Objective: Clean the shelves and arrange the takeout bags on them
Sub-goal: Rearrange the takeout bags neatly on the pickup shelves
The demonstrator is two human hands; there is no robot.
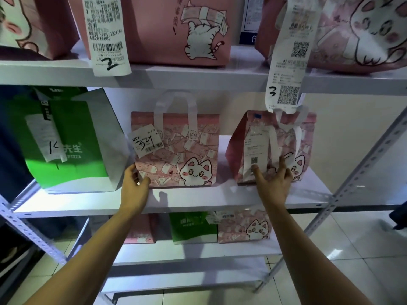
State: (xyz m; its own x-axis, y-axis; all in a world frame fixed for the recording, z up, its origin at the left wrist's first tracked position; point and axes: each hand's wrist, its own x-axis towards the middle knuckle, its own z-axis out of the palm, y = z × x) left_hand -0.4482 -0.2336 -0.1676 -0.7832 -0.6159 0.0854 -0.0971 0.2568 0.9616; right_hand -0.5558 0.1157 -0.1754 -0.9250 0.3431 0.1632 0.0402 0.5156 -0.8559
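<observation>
Three bags: on the middle shelf (198,199), green bag (72,150), cat bag (176,150), right bag (273,146).
Left hand (134,186): fingers curled round the cat bag's lower left corner.
Right hand (273,181): fingers spread straight, touching the right bag's front.
Shelves: white boards, grey perforated posts.
Floor (352,249): glossy pale tiles.

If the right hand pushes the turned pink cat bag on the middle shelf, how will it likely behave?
The turned pink bag looks soft-sided with floppy handles, so its face will probably dent under the right hand before it slides. It stands upright on a flat base on the smooth white shelf, so it should slide or pivot rather than tip. Its weight cannot be told.
</observation>
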